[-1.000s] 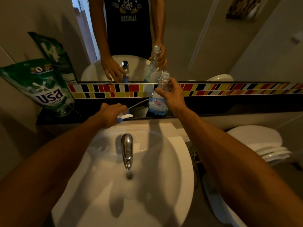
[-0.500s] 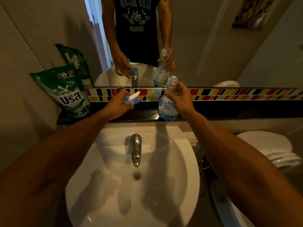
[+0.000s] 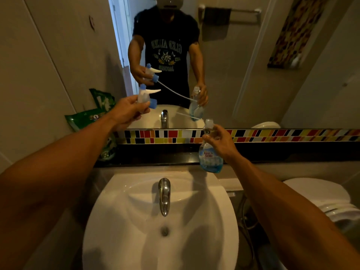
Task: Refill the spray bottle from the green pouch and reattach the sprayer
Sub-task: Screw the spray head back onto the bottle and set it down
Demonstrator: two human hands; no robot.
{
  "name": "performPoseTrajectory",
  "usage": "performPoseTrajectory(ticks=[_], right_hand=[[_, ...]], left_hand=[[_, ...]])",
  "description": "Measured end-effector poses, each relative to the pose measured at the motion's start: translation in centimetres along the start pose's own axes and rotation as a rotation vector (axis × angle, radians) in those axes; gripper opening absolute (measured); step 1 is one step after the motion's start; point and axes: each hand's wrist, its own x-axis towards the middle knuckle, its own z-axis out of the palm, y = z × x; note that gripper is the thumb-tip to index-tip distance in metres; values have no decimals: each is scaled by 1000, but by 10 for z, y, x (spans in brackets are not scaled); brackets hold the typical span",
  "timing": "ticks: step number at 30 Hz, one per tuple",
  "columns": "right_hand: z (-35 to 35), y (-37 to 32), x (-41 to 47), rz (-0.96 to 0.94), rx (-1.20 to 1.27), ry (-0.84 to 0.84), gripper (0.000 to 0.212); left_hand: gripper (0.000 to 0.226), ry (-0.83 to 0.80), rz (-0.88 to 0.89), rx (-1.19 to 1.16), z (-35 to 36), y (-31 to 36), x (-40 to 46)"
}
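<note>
Lifting the sprayer head (image 3: pixel 145 98) clear of the spray bottle (image 3: pixel 210 152) above the sink (image 3: pixel 124 221).

Left hand (image 3: pixel 126 113) has its grip pinching the sprayer head, held up and to the left, with the thin dip tube (image 3: pixel 187 115) trailing down toward the bottle's open neck, its tip at or just out of the mouth. Right hand (image 3: pixel 220 142) has its grip wrapped around the bottle's neck, holding it upright in front of the dark counter (image 3: pixel 155 155), a little blue liquid in its base. Green pouch (image 3: pixel 91 118) leans against the wall at the counter's left end, partly hidden by the left forearm. To do this well, draw the tube straight out along the neck's line, let it drip over the basin, and keep the bottle upright before reaching for the pouch.
</note>
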Motion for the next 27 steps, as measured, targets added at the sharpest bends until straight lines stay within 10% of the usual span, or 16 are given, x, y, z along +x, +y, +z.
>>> performPoseTrajectory(ticks=[27], right_hand=[[-1,-15,4,-36,-102,-108,43]], left_hand=[[51,30,148,109,-6,85,9]])
